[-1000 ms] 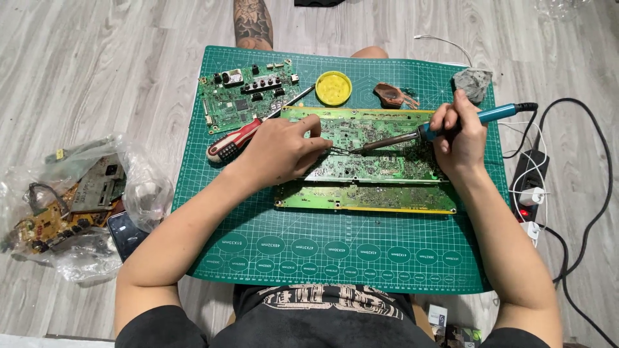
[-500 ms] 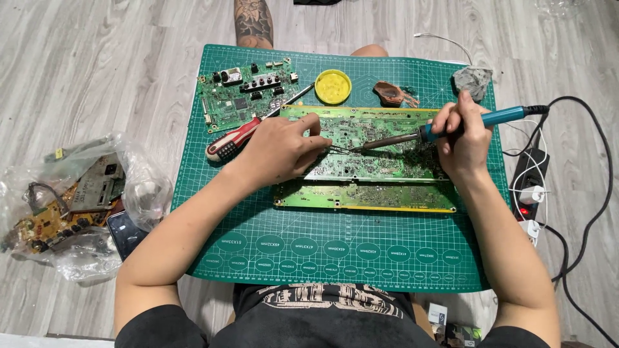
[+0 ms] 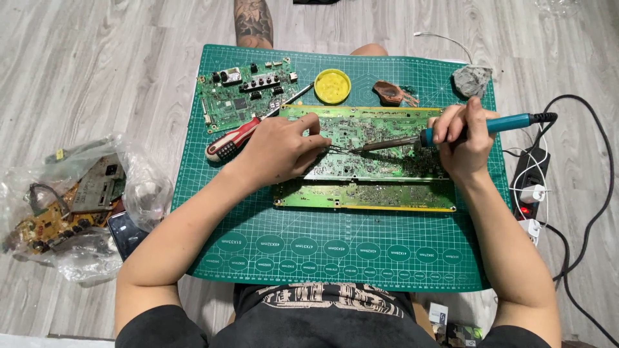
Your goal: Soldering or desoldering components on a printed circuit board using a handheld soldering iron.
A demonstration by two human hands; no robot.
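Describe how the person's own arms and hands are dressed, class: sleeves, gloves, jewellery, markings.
Both hands, the left hand and the right hand, are bare: no gloves, and no rings or watch can be seen. The forearms are uncovered. Short black sleeves end above the elbows, part of a black shirt with a pale print.

Yellow round tin (image 3: 333, 86), red-handled screwdriver (image 3: 233, 142), plastic bag of boards (image 3: 77, 200), power strip (image 3: 527, 193).

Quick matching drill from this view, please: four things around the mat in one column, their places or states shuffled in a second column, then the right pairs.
1. soldering iron
2. screwdriver
3. yellow round tin
4. plastic bag of boards

a. on the floor, off the mat's left edge
b. held in the right hand
c. lying beside the left hand
d. at the mat's far edge, middle

Pairs: 1-b, 2-c, 3-d, 4-a
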